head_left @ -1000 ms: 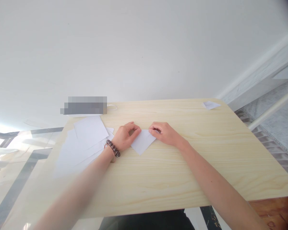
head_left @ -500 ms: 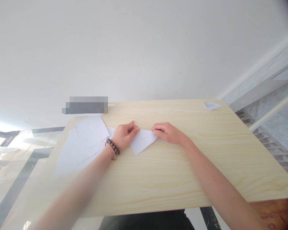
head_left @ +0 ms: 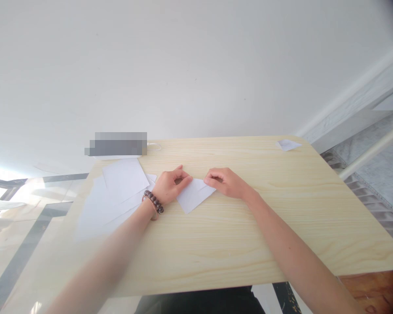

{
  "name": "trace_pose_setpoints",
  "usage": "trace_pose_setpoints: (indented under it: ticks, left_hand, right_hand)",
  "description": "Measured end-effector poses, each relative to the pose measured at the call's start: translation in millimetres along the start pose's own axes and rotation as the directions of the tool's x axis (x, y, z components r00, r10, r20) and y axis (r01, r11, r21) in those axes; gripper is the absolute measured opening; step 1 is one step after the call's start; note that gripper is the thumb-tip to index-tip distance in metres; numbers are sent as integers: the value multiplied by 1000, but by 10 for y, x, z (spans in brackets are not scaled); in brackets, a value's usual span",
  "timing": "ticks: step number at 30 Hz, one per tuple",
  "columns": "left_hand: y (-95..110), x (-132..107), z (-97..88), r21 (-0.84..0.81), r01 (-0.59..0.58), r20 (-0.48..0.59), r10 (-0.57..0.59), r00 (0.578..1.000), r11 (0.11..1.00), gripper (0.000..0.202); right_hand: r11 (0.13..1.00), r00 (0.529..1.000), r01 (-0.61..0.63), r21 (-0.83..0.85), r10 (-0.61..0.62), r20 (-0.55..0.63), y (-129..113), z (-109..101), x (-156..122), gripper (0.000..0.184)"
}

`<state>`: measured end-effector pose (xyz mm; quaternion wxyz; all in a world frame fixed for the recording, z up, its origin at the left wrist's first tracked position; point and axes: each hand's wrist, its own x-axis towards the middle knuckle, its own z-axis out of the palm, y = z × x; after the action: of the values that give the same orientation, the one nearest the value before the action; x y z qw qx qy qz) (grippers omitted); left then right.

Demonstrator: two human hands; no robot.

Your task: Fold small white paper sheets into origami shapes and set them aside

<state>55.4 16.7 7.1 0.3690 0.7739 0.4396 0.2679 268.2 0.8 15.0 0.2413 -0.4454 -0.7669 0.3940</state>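
Observation:
A folded sheet of white paper [head_left: 192, 197] lies on the pale wooden table in front of me, with one corner pointing towards me. My left hand [head_left: 173, 183], with a beaded bracelet at the wrist, grips its upper left edge between thumb and fingers. On the other side, my right hand [head_left: 225, 181] pinches the paper's upper right part, where a folded flap shows. Both sets of fingertips partly cover the far edge. Beside my left wrist, several loose white sheets [head_left: 124, 176] overlap on the table.
At the table's far right corner lies a small folded paper piece [head_left: 288, 145]. A blurred-out object [head_left: 118, 145] stands at the back left, with a thin white cable [head_left: 155, 146] beside it. A plain wall [head_left: 196, 78] rises behind the table [head_left: 249, 253].
My right hand has shifted slightly left along the paper's far edge, closer to my left hand. The left hand has barely moved.

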Motion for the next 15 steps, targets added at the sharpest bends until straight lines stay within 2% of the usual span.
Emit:
trace_pose_setpoints:
  ticks: [4,11,15]
  left_hand:
    - [0,-10,22,1,-29,4,29,1000,1000,29]
    - [-1,-13,-29,8,-114,106,112,988,993,27]
    - [-6,-19,-50,-11,-89,149,90,985,996,28]
  right_hand:
    - [995,997,51,-84,-56,-54,-7,56,15,21]
    - [999,1000,21,-44,-20,22,-7,-46,-4,23]
    - [1000,999,5,-25,-4,39,-21,-74,-14,24]
